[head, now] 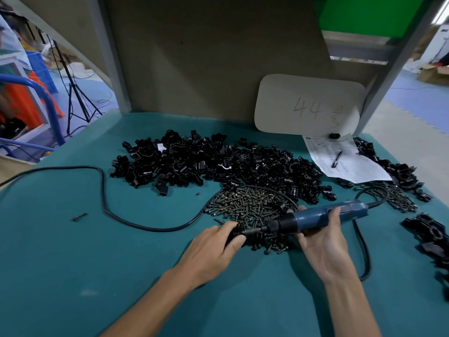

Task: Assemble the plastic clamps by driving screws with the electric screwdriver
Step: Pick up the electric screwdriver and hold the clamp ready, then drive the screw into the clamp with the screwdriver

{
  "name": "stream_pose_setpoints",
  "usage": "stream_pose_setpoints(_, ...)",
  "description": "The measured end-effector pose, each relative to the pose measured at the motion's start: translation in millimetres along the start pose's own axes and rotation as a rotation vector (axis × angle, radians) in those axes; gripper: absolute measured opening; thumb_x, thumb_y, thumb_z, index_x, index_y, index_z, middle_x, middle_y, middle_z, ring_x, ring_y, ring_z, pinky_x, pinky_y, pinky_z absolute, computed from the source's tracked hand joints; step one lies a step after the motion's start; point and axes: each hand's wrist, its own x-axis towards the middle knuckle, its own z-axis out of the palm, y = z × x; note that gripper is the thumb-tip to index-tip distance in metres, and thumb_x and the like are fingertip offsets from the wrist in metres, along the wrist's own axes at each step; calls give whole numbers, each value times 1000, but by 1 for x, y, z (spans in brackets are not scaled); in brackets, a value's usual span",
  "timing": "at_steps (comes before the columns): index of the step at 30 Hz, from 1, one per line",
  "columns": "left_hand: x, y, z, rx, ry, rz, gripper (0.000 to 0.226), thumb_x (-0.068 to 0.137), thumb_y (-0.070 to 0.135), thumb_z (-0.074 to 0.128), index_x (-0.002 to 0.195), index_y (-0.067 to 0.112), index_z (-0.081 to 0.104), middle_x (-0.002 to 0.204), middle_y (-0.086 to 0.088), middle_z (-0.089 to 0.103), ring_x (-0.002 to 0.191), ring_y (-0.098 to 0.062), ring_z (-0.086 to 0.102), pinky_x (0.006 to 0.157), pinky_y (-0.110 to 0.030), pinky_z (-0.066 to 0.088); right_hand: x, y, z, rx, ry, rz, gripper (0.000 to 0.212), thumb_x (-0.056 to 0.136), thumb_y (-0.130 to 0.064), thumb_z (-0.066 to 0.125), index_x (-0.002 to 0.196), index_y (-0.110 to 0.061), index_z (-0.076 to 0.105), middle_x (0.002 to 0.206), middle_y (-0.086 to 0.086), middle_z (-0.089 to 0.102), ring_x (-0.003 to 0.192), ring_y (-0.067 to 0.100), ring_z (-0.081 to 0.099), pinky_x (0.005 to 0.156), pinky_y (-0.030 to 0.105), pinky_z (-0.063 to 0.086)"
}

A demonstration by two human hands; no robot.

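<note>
My left hand point(216, 246) grips a black plastic clamp point(237, 234) at the near edge of the screw pile point(250, 206). My right hand point(323, 237) holds the blue electric screwdriver point(323, 215) lying almost level, its bit tip pointing left into the clamp. The clamp is mostly hidden by my fingers. A big heap of loose black clamp parts point(213, 161) lies behind the screws on the green table point(97, 263).
The screwdriver's black cable point(104, 198) loops across the left of the table. Paper sheets with a pen point(345, 161) lie at the right, under a beige card marked 44 point(308, 105). Several black clamps point(427, 232) sit at the right edge. A lone screw point(79, 217) lies left.
</note>
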Motion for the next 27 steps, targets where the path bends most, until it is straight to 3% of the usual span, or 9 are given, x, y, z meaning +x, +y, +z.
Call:
stream_pose_setpoints(4,0,-6,-9,-347,127,-136,55,98,69,31,140,38,46,127,24,53,115,12,49,89,-12,38,4,-24,-1,6,80,-45,67,91,-61,50,136,-13,46,128,17,68,115,22,70,90,40,59)
stream_pose_setpoints(7,3,-11,-11,-465,187,-183,55,97,71,35,144,46,45,136,19,55,126,6,47,105,-26,40,8,-49,-6,-427,212,-148,57,97,-44,63,138,-13,38,118,15,66,99,21,72,86,39,54)
stream_pose_setpoints(9,6,-13,-9,-538,204,-211,43,98,68,34,139,57,43,128,13,61,113,0,56,99,-36,49,8,-57,-15,-862,270,-236,51,97,-32,68,132,-18,33,113,13,65,98,28,69,81,46,55)
stream_pose_setpoints(12,10,-16,-12,-628,254,-250,43,92,76,30,125,59,52,106,-2,66,82,-4,61,77,-35,56,1,-60,-25,-1421,297,-260,50,93,-39,70,125,-22,37,102,5,61,86,28,61,76,48,50)
stream_pose_setpoints(14,10,-15,-16,-677,243,-258,56,76,90,44,122,59,51,105,19,65,89,2,63,77,-24,52,0,-57,-27,-1603,293,-236,47,94,-40,69,125,-13,45,110,10,60,92,32,58,78,45,47)
stream_pose_setpoints(16,9,-15,-17,-649,230,-262,66,66,83,68,124,58,49,111,36,60,103,12,58,86,-20,47,0,-48,-30,-1751,295,-191,56,96,-39,68,134,-5,47,125,19,56,106,40,55,89,47,46)
stream_pose_setpoints(20,5,-13,-12,-555,239,-268,57,72,73,71,125,58,54,110,28,66,100,10,61,85,-20,49,-11,-31,-13,-2003,352,-395,65,93,-39,71,144,-7,48,137,27,49,122,45,43,106,50,32)
stream_pose_setpoints(24,6,-9,-11,-467,264,-176,48,84,76,48,94,32,65,97,24,63,80,5,59,70,-23,44,-30,8,31,-1827,-119,-547,32,97,-36,67,127,-27,64,111,-3,54,109,22,52,93,37,45)
stream_pose_setpoints(27,4,-10,-8,-448,320,-128,54,93,70,41,72,20,45,64,17,41,55,-3,37,53,-22,28,-29,44,54,-1863,-364,-518,32,102,-34,59,133,-25,62,113,-3,56,112,20,51,95,32,44)
